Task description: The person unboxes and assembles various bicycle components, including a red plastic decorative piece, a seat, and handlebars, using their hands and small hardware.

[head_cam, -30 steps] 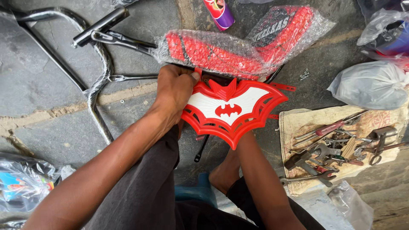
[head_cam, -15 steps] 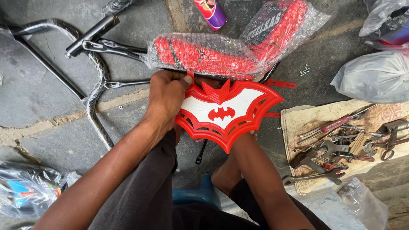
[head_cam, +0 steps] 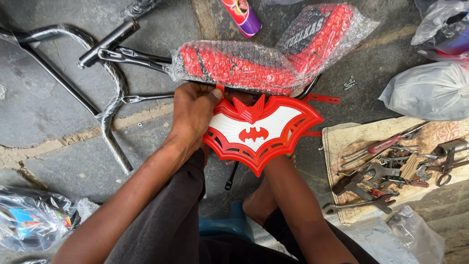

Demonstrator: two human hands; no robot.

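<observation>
Your left hand (head_cam: 195, 112) grips the top-left edge of the red bat-shaped plaque (head_cam: 261, 132) at frame center, just below the bubble-wrapped red seat (head_cam: 254, 63); right hand's hidden behind it, can't tell its grip, w/ tools on cloth (head_cam: 391, 161) at right.

Red plastic bat-shaped plate (head_cam: 261, 134) w/ white centre & red bat emblem, face-up, just below bubble-wrapped red seat (head_cam: 254, 61).

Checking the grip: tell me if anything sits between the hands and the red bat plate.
Nothing visible does. The left hand already grips the plate at its upper left edge; the right hand is hidden behind the plate, so its contact can't be seen.
</observation>
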